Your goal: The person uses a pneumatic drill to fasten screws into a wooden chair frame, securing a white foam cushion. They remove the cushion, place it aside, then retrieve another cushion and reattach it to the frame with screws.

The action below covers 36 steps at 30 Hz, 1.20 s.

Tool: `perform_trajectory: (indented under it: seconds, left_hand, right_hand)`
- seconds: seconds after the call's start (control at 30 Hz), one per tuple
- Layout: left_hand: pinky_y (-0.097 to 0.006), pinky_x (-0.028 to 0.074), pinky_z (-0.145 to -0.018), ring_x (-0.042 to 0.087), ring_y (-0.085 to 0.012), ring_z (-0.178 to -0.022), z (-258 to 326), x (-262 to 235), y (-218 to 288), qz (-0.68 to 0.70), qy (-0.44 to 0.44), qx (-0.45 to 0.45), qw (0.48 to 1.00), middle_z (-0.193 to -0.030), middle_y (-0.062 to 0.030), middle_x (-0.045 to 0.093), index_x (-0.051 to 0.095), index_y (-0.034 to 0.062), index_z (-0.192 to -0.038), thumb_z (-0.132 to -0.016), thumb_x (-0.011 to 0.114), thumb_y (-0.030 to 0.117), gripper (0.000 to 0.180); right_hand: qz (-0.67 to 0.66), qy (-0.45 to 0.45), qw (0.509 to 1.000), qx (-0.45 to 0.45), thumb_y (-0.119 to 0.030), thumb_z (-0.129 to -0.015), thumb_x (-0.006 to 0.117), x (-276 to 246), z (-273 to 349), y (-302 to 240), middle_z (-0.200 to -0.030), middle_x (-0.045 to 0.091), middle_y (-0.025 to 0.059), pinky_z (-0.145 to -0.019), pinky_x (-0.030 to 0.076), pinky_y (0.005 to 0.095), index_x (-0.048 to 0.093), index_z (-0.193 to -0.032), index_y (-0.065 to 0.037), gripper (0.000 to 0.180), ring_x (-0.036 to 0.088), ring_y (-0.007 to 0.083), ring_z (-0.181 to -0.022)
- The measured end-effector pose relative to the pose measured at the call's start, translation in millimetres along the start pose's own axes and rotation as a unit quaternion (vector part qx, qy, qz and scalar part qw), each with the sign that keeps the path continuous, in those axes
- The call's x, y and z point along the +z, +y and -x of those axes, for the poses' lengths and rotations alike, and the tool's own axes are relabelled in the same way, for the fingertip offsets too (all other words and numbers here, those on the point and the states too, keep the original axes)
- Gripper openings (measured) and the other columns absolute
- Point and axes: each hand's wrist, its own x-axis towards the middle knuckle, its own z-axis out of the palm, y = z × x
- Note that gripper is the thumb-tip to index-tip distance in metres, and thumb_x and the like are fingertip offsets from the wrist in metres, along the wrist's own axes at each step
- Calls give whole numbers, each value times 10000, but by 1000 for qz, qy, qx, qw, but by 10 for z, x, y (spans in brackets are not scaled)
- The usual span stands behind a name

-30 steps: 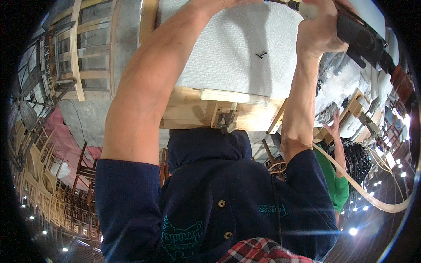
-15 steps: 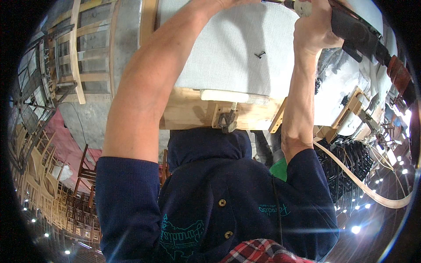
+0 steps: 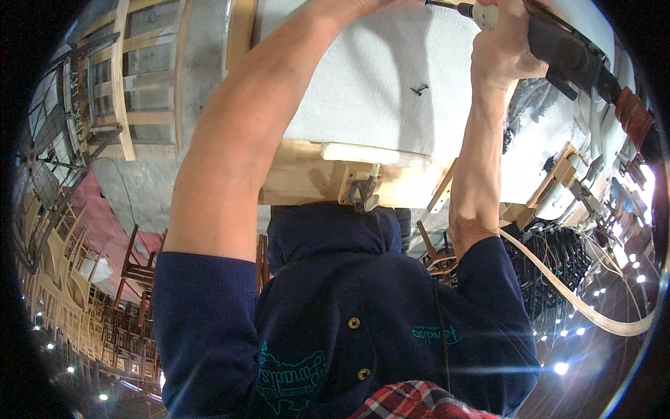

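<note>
Navy button-front shirt (image 3: 405,307), worn, short-sleeved, nearest the lens. Grey metal clamp-like fitting (image 3: 361,192), on the near edge of a pale wooden board (image 3: 300,174), against a cream padded bar (image 3: 373,152), presumably to hold it firm. Light-grey woven fabric panel (image 3: 349,105), lying flat beyond, seemingly for a smooth working surface. Small black screws (image 3: 419,90), loose on the fabric between the forearms, likely left there for easy reach. Right hand (image 3: 504,52), fingers wrapped firmly round a black power tool with a cream nose (image 3: 558,49), gripped well forward, probably for control; slim bit pointing leftward. Left hand (image 3: 380,4), at the upper edge, mostly cut off; opening and contents cannot be told. Farther: pale slatted wooden frame (image 3: 178,91), left; stacked brown chair frames (image 3: 129,335). Versus half a second ago: green clothing by the right elbow gone, a dark-brown wooden chair (image 3: 438,260) showing there; screws slightly farther right in view; right-hand grip unchanged.
</note>
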Motion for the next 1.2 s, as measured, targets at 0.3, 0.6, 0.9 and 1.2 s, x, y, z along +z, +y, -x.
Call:
perform_trajectory:
  seconds: [0.3, 0.6, 0.9, 1.2]
  left_hand:
    - [-380, 509, -914, 562, -268, -1024, -23, -54, 39, -1, -23, -16, 1000, -1030, -36, 652, 711, 83, -1096, -718, 813, 156, 398]
    - [-385, 511, -916, 564, -275, -1037, -1, -9, 19, -23, -15, -12, 1000, -1046, -46, 659, 720, 68, -1119, -703, 824, 172, 440]
    - [-380, 501, -955, 561, -273, -1052, -19, -48, 55, -24, -20, -15, 999, -1063, -60, 665, 715, 53, -1151, -706, 845, 210, 489]
    - [-388, 509, -929, 560, -278, -1038, 10, -71, 29, -10, -3, -19, 1000, -1044, -53, 660, 708, 77, -1128, -693, 837, 212, 473]
  right_hand:
    - [305, -155, 915, -212, -58, -890, 601, -212, -143, 38, -780, 650, 59, -878, 466, 344, 649, -775, -9, 134, 608, 181, -810]
    - [172, -89, 974, -120, -33, -897, 597, -27, -48, 50, -780, 662, 69, -868, 480, 377, 645, -765, 5, 146, 612, 197, -797]
    - [279, -149, 932, -179, -29, -908, 600, -238, -131, 160, -787, 657, 58, -824, 484, 354, 648, -810, 19, 119, 602, 174, -776]
    - [270, -60, 942, -191, -39, -926, 598, -55, -105, 164, -803, 662, 49, -759, 467, 268, 593, -1091, 41, 183, 591, 127, -755]
